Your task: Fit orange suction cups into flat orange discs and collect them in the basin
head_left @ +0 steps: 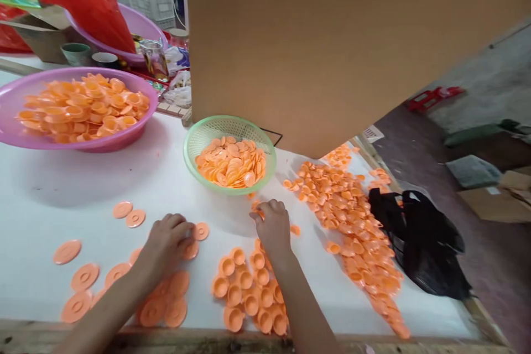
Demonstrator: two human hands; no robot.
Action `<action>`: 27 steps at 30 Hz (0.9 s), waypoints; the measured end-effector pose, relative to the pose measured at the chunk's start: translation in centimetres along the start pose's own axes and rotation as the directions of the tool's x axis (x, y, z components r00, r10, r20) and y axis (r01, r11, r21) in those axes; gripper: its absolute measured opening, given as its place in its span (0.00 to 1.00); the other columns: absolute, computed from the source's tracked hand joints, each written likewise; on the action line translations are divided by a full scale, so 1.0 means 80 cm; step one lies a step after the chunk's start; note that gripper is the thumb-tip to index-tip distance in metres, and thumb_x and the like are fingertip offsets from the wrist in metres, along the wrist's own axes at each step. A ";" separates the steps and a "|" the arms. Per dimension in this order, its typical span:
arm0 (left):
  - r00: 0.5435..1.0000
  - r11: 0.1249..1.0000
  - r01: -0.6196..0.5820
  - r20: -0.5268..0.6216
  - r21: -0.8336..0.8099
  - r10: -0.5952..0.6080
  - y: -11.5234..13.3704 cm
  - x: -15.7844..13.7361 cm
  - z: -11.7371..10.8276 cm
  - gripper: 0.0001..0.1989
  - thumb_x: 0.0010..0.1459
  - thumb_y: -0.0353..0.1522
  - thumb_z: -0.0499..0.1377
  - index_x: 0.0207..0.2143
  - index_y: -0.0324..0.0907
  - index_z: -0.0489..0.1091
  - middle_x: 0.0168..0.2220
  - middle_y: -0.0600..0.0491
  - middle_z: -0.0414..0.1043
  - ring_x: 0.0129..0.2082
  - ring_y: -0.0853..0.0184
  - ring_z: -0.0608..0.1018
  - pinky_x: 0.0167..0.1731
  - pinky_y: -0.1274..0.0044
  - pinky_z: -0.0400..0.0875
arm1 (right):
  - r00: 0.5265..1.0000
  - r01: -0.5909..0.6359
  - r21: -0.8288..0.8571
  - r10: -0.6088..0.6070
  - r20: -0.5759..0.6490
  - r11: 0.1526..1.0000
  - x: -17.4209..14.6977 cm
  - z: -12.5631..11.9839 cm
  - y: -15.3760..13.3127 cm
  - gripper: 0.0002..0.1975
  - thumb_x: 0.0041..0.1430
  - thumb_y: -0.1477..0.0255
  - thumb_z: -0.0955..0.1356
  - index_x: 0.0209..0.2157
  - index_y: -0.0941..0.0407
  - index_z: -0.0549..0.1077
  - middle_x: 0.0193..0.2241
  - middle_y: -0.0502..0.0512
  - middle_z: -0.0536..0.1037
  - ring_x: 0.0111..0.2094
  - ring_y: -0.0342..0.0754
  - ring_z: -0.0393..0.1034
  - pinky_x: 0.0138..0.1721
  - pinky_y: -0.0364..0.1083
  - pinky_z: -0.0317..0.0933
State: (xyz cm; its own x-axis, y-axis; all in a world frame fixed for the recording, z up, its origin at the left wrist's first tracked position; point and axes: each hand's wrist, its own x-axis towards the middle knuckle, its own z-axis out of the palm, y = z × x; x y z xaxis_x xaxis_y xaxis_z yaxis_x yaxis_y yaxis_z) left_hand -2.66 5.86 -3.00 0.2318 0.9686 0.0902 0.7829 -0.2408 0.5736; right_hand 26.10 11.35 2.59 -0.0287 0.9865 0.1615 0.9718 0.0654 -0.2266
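Observation:
My left hand (169, 240) is low over the table, its fingers curled down onto an orange plastic disc (191, 250); the thumb is hidden. Another flat disc (201, 230) lies just past the fingertips. More discs (85, 276) are spread around and under my left forearm. Over on the right, my right hand (272, 228) pinches a small orange plastic cup (257, 209), partly covered by the fingers. Beside that forearm, several small round cups (244, 280) sit close together, hollow side up. A green colander (189, 163) holding a pile of orange discs (232, 160) stands beyond both hands.
A pink basin (149, 94) heaped with orange parts stands at the left. Loose orange cups (344, 204) form a long pile at the right, beside a black bag (418, 243). A large cardboard sheet (332, 38) rises behind the colander. Wooden edging (207, 340) borders the table.

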 end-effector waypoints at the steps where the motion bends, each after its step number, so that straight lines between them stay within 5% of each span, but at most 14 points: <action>1: 1.000 1.000 0.018 0.001 -0.005 -0.018 0.008 0.006 0.004 0.11 0.59 0.29 0.54 0.38 0.46 0.75 0.39 0.50 0.73 0.39 0.62 0.73 0.37 0.70 0.65 | 1.000 -0.001 -0.052 0.001 0.007 0.999 -0.002 0.002 -0.003 0.05 0.53 0.75 0.72 0.33 0.56 0.76 0.34 0.57 0.72 0.40 0.53 0.63 0.42 0.50 0.60; 4: 0.999 0.997 0.054 -0.003 -0.048 -0.054 0.019 0.016 0.008 0.12 0.61 0.29 0.52 0.42 0.44 0.74 0.41 0.49 0.73 0.41 0.62 0.73 0.39 0.70 0.64 | 1.000 -0.010 -0.061 0.010 0.003 0.998 -0.009 0.000 -0.003 0.04 0.51 0.76 0.73 0.31 0.56 0.76 0.35 0.57 0.70 0.40 0.54 0.63 0.42 0.52 0.61; 7: 0.999 0.997 0.032 0.019 -0.071 -0.031 0.027 0.023 0.008 0.12 0.58 0.32 0.58 0.45 0.44 0.73 0.41 0.49 0.72 0.41 0.61 0.72 0.39 0.70 0.64 | 0.998 -0.043 0.207 0.052 -0.041 0.977 -0.013 -0.009 -0.008 0.04 0.51 0.70 0.73 0.29 0.54 0.75 0.34 0.55 0.72 0.40 0.53 0.64 0.42 0.53 0.63; 10: 0.996 0.996 0.015 0.089 -0.084 -0.008 0.045 0.035 0.013 0.08 0.55 0.30 0.59 0.38 0.45 0.74 0.38 0.51 0.70 0.38 0.63 0.71 0.39 0.70 0.62 | 0.962 -0.272 0.597 0.191 0.197 0.755 -0.014 -0.016 -0.028 0.11 0.50 0.64 0.72 0.32 0.56 0.74 0.29 0.53 0.75 0.31 0.49 0.69 0.35 0.49 0.66; 12: 0.992 0.993 0.019 0.126 -0.112 -0.005 0.059 0.043 0.020 0.07 0.55 0.28 0.58 0.35 0.45 0.74 0.37 0.52 0.69 0.38 0.64 0.71 0.40 0.70 0.62 | 0.883 -0.462 0.682 0.226 0.410 0.567 -0.013 -0.015 -0.043 0.11 0.49 0.65 0.71 0.32 0.58 0.74 0.25 0.53 0.76 0.25 0.47 0.70 0.29 0.46 0.66; 14: 0.992 0.988 0.027 0.122 -0.150 -0.009 0.068 0.048 0.026 0.11 0.54 0.28 0.59 0.41 0.44 0.73 0.40 0.51 0.69 0.40 0.63 0.71 0.42 0.69 0.62 | 0.836 -0.546 0.687 0.258 0.484 0.479 -0.013 -0.010 -0.052 0.12 0.48 0.68 0.68 0.34 0.60 0.75 0.24 0.53 0.77 0.23 0.45 0.70 0.27 0.45 0.67; 17: 0.995 0.977 0.052 0.092 -0.206 -0.034 0.069 0.048 0.031 0.17 0.52 0.28 0.62 0.46 0.43 0.71 0.44 0.50 0.68 0.43 0.62 0.70 0.44 0.69 0.62 | 0.865 -0.501 0.712 0.273 0.420 0.492 -0.015 -0.003 -0.056 0.14 0.48 0.71 0.65 0.35 0.60 0.78 0.27 0.53 0.77 0.24 0.43 0.71 0.30 0.44 0.68; 20: 0.995 0.971 0.065 0.090 -0.230 -0.045 0.064 0.046 0.033 0.11 0.53 0.28 0.61 0.41 0.43 0.73 0.41 0.51 0.68 0.41 0.64 0.70 0.43 0.70 0.62 | 0.897 -0.436 0.716 0.195 0.397 0.545 -0.018 0.004 -0.061 0.13 0.47 0.72 0.66 0.35 0.58 0.79 0.30 0.52 0.76 0.23 0.42 0.70 0.28 0.42 0.68; 25: 0.997 0.969 0.057 0.067 -0.242 -0.042 0.060 0.046 0.040 0.09 0.55 0.31 0.61 0.39 0.44 0.75 0.37 0.51 0.69 0.38 0.63 0.71 0.41 0.70 0.62 | 0.814 -0.552 0.600 0.219 0.538 0.578 -0.018 0.023 -0.080 0.03 0.46 0.72 0.68 0.26 0.56 0.71 0.15 0.44 0.66 0.15 0.42 0.64 0.15 0.40 0.57; 27: 0.998 0.964 0.042 0.048 -0.262 -0.030 0.059 0.046 0.041 0.07 0.56 0.31 0.60 0.38 0.44 0.75 0.36 0.50 0.70 0.37 0.64 0.71 0.40 0.71 0.62 | 0.825 -0.519 0.576 0.195 0.530 0.632 -0.017 0.033 -0.086 0.03 0.46 0.74 0.67 0.22 0.56 0.67 0.14 0.45 0.66 0.15 0.42 0.64 0.16 0.39 0.55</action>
State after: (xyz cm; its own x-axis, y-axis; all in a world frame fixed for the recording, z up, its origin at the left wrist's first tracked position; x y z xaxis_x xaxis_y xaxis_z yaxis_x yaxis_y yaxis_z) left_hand 3.78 8.06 -2.58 0.2354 0.9713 0.0335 0.6136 -0.1752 0.7699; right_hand 18.81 9.98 1.44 0.0411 0.9064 -0.4203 0.4942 -0.3841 -0.7799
